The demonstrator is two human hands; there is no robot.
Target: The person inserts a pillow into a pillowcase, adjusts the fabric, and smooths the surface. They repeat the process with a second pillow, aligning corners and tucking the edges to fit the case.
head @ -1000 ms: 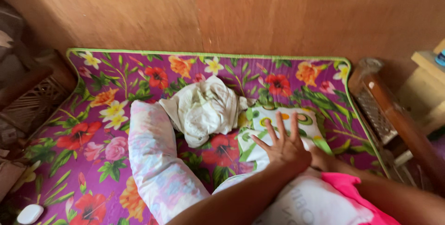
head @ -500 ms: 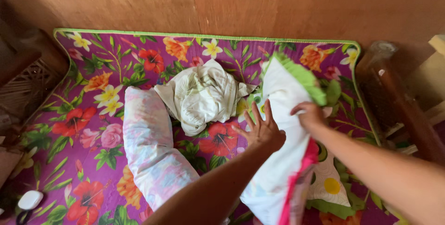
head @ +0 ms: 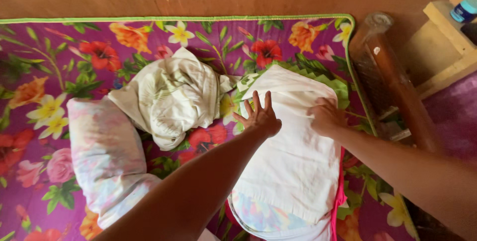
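Two bare forearms are seen entering from the lower edge of the view, each ending in a bare hand. No sleeve, cuff or glove is seen on either arm as far as the view reaches; the upper arms and shoulders are cut off by the frame. The left hand (head: 258, 117) is shown from the back, with five fingers and short, unpainted nails that can be made out. The right hand (head: 325, 117) is also shown from the back, its knuckles visible and its fingertips partly hidden. No ring, watch, bracelet or other marking can be made out on either wrist or on any finger.
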